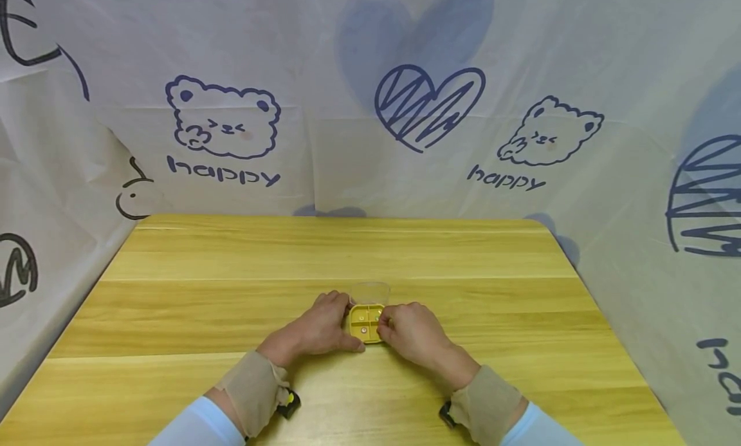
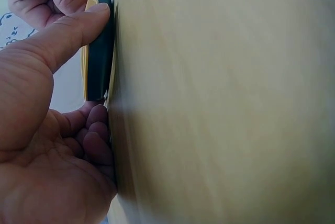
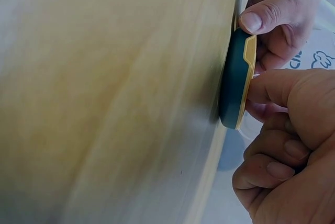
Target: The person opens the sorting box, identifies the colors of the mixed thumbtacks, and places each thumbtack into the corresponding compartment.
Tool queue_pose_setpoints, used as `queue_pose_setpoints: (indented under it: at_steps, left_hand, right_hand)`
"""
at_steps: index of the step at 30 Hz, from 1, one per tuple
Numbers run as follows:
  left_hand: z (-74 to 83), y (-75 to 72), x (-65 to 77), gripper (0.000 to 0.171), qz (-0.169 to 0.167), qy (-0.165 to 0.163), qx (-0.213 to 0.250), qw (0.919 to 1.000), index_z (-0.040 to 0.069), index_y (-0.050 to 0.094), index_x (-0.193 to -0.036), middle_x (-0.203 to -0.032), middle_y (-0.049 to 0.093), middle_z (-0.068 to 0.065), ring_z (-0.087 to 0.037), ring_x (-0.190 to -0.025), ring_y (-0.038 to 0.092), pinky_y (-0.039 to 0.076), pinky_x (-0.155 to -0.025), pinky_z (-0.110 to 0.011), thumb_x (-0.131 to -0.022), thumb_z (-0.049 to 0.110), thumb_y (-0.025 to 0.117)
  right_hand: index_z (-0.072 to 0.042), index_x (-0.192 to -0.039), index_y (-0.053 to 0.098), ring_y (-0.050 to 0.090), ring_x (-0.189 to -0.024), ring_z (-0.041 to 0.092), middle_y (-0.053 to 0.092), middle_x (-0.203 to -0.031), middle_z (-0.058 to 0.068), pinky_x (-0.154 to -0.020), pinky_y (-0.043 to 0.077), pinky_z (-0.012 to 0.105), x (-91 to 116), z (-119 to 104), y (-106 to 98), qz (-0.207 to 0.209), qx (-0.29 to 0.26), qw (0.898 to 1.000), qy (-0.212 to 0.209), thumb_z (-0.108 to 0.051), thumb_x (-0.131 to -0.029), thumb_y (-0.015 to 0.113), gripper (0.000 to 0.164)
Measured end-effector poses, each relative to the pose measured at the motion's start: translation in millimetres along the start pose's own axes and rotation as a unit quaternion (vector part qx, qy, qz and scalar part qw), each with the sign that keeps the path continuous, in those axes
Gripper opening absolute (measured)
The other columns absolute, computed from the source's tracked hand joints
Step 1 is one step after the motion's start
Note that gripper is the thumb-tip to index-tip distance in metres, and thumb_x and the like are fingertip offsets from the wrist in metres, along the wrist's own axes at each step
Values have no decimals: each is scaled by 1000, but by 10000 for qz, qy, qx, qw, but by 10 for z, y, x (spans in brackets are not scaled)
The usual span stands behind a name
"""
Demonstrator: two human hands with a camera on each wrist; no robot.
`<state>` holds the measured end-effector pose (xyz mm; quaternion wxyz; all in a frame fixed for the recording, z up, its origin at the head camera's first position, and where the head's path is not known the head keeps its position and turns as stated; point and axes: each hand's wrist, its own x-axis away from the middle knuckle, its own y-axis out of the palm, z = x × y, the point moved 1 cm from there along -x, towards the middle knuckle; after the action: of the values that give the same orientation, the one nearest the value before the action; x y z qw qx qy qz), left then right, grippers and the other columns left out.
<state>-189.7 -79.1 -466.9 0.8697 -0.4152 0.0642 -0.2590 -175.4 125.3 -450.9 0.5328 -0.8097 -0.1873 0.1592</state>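
A small compartment box [image 1: 366, 340] lies on the table, yellow inside with a dark green shell [image 2: 100, 51]. Its clear lid [image 1: 370, 293] stands folded back at the far side. Tiny round pieces sit in several of its compartments. My left hand [image 1: 325, 327] holds the box from the left, thumb on the near edge and fingers round the far left corner. Thumb and index finger of my right hand [image 1: 415, 330] come together over the right-hand compartments, other fingers curled in. In the right wrist view the box rim hides those fingertips, so whether they pinch something cannot be seen.
The wooden table [image 1: 231, 253] spreads out on all sides of the box. Behind and beside it hangs a pale cloth [image 1: 324, 163] printed with bears and hearts. Each wrist wears a beige band [image 1: 255, 391] with a dark device by it.
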Motion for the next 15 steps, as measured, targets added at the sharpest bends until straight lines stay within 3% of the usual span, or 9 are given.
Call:
queue_pose_setpoints:
  at_steps: [15]
  left_hand:
    - [16, 0, 8, 68, 28, 36, -6, 10000, 5, 53, -115, -102, 53, -5, -23, -94, 44, 41, -85, -40, -68, 43, 84]
  right_hand:
    - [-15, -81, 71, 48, -56, 7, 65, -73, -7, -54, 43, 24, 8, -3, 7, -37, -85, 9999, 127, -20, -87, 67, 9]
